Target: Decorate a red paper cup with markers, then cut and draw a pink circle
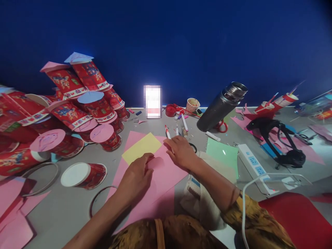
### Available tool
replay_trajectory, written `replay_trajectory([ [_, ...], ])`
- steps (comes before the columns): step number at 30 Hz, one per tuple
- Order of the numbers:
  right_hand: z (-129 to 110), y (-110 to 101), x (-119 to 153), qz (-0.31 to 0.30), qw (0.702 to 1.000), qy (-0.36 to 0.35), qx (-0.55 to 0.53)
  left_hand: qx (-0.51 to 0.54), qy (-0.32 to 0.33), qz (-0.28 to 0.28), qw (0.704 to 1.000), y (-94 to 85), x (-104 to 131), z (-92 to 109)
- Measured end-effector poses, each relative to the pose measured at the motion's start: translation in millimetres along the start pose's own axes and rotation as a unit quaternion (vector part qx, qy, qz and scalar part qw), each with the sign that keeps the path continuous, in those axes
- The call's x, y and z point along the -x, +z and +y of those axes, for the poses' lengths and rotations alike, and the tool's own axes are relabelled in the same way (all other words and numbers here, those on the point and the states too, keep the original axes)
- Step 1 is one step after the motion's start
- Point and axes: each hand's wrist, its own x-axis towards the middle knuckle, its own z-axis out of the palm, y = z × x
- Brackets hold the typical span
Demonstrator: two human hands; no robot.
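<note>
Pink paper sheets (163, 173) lie on the grey table in front of me, with a yellow sheet (141, 148) on top of them. My left hand (136, 176) rests over the pink paper beside the yellow sheet's lower edge, its fingers curled; what they hold, if anything, is hidden. My right hand (181, 150) is at the pink paper's upper right edge, fingers bent, near a red-and-white pen (167, 132). Whether its fingertips touch the pen or the paper is unclear. A white marker (184, 122) lies farther back.
Stacked red paper cups (77, 114) with paper discs fill the left. A dark flask (220, 107) stands at the back right. Green paper (223, 154), a power strip (255, 167) and a black strapped object (290, 148) lie right. One cup (98, 174) lies near my left hand.
</note>
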Motion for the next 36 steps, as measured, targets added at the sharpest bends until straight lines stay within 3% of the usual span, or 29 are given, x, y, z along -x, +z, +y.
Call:
replay_trajectory([
  [7, 0.1, 4.6, -1.3, 0.007, 1.000, -0.018, -0.004, 0.047, -0.016, 0.008, 0.999, -10.5, -2.9, 1.1],
  [12, 7.8, -15.8, 6.2, 0.043, 0.998, -0.006, -0.043, 0.098, -0.059, 0.116, 0.987, -34.4, -7.7, 4.7],
  [16, 30.6, -56.3, 35.5, 0.157, 0.984, 0.073, -0.050, 0.136, -0.101, 0.120, 0.978, -46.4, -13.4, 0.8],
  [20, 56.3, -83.0, 83.5, 0.241, 0.962, 0.130, 0.022, 0.146, -0.121, 0.107, 0.976, -42.3, -22.8, -8.6],
  [25, 80.1, -78.5, 131.2, 0.292, 0.934, 0.173, 0.116, 0.069, -0.115, 0.149, 0.980, -31.9, -33.8, -11.2],
  [29, 72.3, -69.3, 128.1, 0.361, 0.913, 0.157, 0.104, 0.051, -0.102, 0.141, 0.983, -28.9, -36.5, -10.8],
  [32, 44.6, -64.8, 102.6, 0.305, 0.946, 0.106, 0.023, 0.054, -0.078, 0.147, 0.984, -26.8, -34.5, -14.5],
  [34, 22.8, -62.4, 79.9, 0.180, 0.982, 0.060, -0.019, 0.073, -0.076, 0.138, 0.985, -25.4, -31.9, -17.4],
  [36, 3.7, -60.5, 56.3, 0.068, 0.997, 0.023, -0.032, 0.106, -0.088, 0.127, 0.982, -25.0, -28.8, -19.0],
])
